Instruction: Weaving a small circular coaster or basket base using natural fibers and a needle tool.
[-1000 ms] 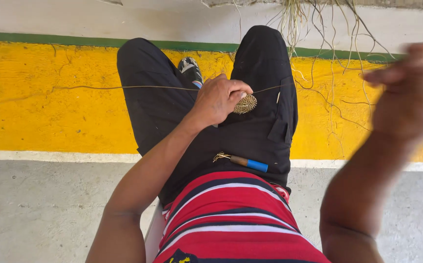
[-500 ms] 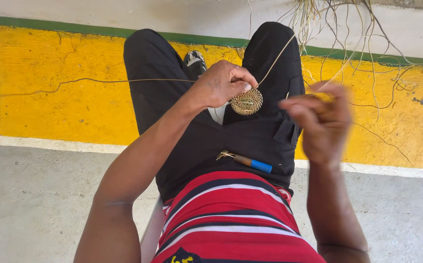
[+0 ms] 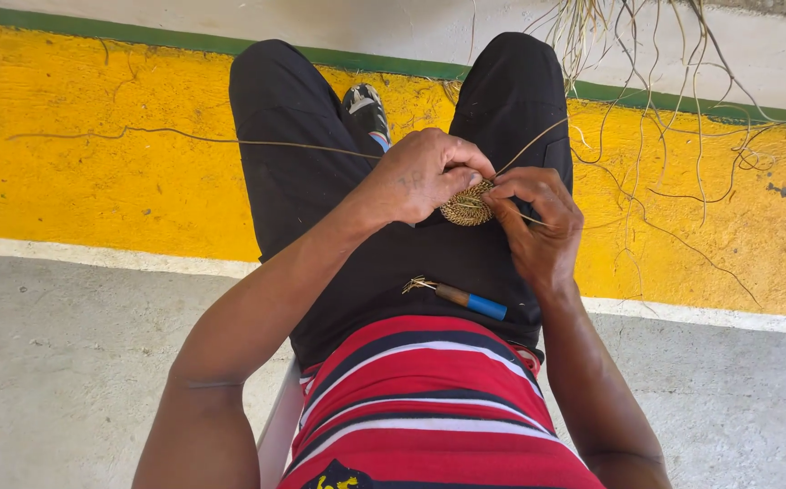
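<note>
Left hand (image 3: 424, 172): grip clenched on woven disc (image 3: 465, 205), held over lap at centre frame. Right hand (image 3: 538, 226): grip pinching disc edge and fibre strand (image 3: 530, 145) running toward 1 o'clock. Blue-handled tool (image 3: 470, 300) resting on lap at 6 o'clock of disc. Loose fibres (image 3: 646, 100) at 2 o'clock.

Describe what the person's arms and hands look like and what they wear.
Both arms are bare from above the elbow down; no sleeves show, and no gloves, rings or watch are visible. The left hand has a faint dark marking on its back. The right hand looks unmarked. Below them show a red striped shirt and black trousers.
</note>
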